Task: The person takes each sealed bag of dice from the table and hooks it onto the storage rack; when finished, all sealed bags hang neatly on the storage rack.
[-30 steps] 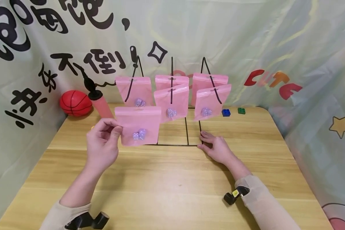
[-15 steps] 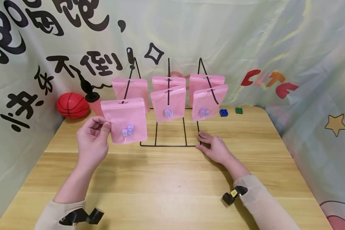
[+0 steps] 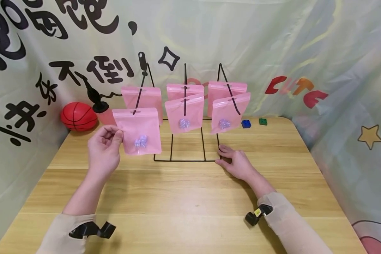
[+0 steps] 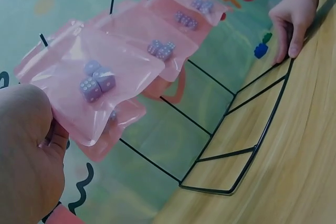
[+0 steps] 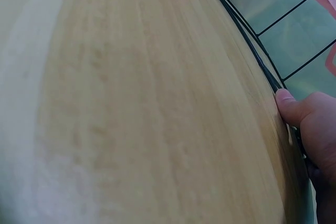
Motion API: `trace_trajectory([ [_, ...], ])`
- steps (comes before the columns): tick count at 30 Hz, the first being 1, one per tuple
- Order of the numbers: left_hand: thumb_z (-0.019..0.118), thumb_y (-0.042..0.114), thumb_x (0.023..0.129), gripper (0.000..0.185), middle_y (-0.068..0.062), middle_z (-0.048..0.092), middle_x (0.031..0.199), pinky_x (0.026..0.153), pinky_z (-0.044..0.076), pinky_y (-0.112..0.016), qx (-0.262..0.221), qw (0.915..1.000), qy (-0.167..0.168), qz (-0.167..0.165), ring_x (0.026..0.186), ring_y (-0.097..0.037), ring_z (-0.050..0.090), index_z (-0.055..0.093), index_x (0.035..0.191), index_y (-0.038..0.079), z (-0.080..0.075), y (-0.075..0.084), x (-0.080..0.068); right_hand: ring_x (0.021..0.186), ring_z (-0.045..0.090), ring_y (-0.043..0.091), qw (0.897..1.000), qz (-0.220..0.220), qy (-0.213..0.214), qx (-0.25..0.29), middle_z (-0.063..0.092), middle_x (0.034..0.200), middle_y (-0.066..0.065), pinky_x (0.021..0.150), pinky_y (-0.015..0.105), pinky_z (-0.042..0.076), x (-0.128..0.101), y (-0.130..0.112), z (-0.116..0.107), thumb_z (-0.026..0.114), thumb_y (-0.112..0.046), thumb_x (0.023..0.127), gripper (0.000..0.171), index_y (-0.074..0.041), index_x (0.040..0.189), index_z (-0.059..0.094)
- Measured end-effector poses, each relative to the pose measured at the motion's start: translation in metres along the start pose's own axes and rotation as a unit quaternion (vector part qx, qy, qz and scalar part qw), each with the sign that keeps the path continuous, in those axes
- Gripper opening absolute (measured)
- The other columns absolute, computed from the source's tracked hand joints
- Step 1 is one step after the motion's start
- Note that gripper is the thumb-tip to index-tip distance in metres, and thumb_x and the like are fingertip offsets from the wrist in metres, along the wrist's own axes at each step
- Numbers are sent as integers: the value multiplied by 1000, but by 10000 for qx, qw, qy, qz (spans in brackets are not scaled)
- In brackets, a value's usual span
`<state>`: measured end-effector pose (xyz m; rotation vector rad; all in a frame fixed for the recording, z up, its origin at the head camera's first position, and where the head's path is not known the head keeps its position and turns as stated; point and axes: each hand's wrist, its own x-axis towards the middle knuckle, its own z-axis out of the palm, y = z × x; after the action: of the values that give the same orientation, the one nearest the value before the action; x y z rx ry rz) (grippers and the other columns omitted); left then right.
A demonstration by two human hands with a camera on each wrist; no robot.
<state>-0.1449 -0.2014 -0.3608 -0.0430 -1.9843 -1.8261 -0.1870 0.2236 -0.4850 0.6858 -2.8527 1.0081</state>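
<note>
My left hand pinches the left edge of a pink zip bag with several purple dice inside. The tip of the left hook of a black wire display rack shows at the bag's hang hole. Behind it, another pink bag hangs on the same hook. My right hand holds the front right corner of the rack's base between thumb and fingers. In the right wrist view the thumb presses on the base wire.
Pairs of pink bags hang on the middle hook and right hook. Left of the rack are a red toy basketball and a pink bottle with a black top. Blue and green toy bricks lie at the back right.
The left hand has carried the bag left and up from in front of the rack to the left hook's tip. The right hand stays on the base corner.
</note>
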Motion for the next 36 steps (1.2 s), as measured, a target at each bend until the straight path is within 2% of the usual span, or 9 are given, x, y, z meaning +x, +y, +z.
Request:
trace_trajectory([
  [5, 62, -6, 103, 7, -8, 65, 95, 76, 57, -18, -105, 9999, 12, -97, 85, -17, 61, 64, 101, 0, 5, -2, 7, 141, 52, 37, 10000, 18, 14, 20, 58, 148, 20, 115, 55, 43, -1, 0, 0, 80, -25, 99, 49, 5, 135, 67],
  [15, 62, -5, 103, 7, -9, 64, 97, 77, 56, -19, -235, 9997, 21, 86, 85, -20, 60, 64, 102, 2, 13, -9, 23, 141, 52, 37, 10000, 59, -24, 32, 58, 148, 19, 115, 56, 43, -1, 0, 1, 80, -25, 99, 48, 5, 134, 68],
  [30, 64, -3, 103, 4, -6, 65, 95, 76, 56, -22, 136, 9990, 5, 419, 83, -19, 61, 63, 106, -6, 19, -12, 42, 142, 51, 37, 9999, 88, -51, 6, 57, 149, 19, 116, 55, 42, 0, -1, -1, 79, -25, 99, 48, 4, 135, 67],
  [36, 63, -6, 103, 7, -6, 66, 95, 77, 56, -23, 46, 9991, 24, 412, 83, -19, 62, 65, 105, 0, 21, -13, 47, 142, 51, 37, 9999, 102, -69, 30, 57, 149, 20, 117, 55, 41, 0, -1, -1, 79, -24, 99, 49, 5, 136, 66],
])
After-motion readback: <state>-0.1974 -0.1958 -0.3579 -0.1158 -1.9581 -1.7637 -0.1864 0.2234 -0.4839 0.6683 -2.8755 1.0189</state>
